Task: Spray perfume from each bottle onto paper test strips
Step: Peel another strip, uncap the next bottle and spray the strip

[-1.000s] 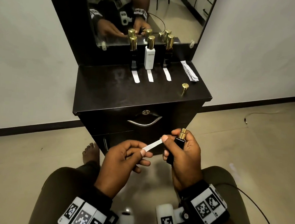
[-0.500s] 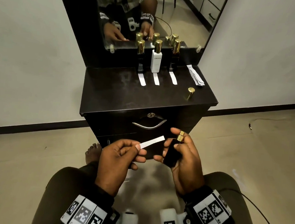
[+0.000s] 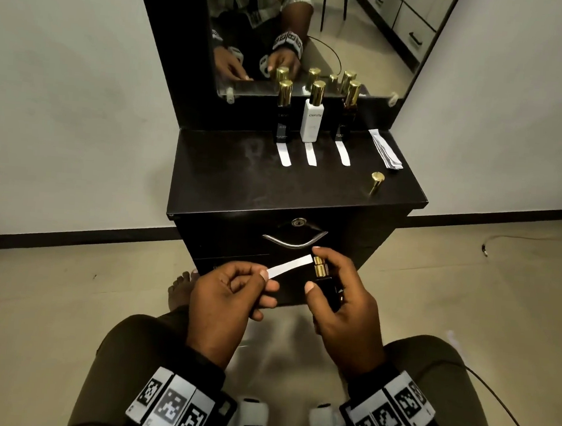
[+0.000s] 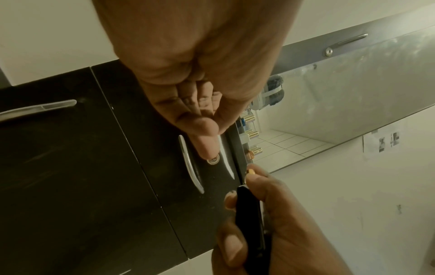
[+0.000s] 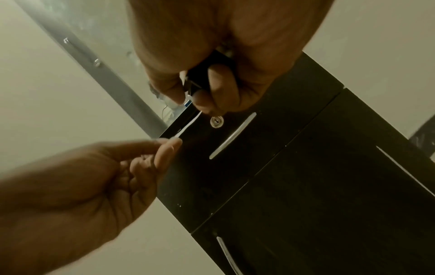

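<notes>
Here, head view: the left hand [image 3: 229, 296] pinches one end of a white paper test strip [image 3: 290, 266] between thumb and forefinger, the other fingers curled. The strip slants up to the right, and its free end lies just beside the gold sprayer of a small black perfume bottle [image 3: 326, 283]. The right hand [image 3: 343, 305] is wrapped round that bottle, forefinger arched over the sprayer, thumb on the near face. Both hands are held low before the drawer handle [image 3: 294, 240] of a dark dresser [image 3: 247, 190]. On the dresser top, against the mirror [image 3: 371, 35], stand three capped bottles: a black bottle [image 3: 284, 115], a white bottle [image 3: 312, 114] and a dark bottle [image 3: 347, 114]. A strip lies flat before each. A stack of spare strips [image 3: 386, 150] lies at the right rear, and a loose gold cap [image 3: 376, 182] stands near the right front edge.

Left wrist view: the left hand [image 4: 202, 78] appears from the palm side, fingers folded, thumb and forefinger closed together; the strip is seen edge-on as a pale sliver. Below, the right hand [image 4: 277, 223] grips the black perfume bottle [image 4: 250, 219].

Right wrist view: the right hand [image 5: 219, 55] is closed on the black perfume bottle [image 5: 207, 74]. The left hand [image 5: 89, 176] holds the test strip [image 5: 189, 124], which points up toward the right fingertips.
</notes>
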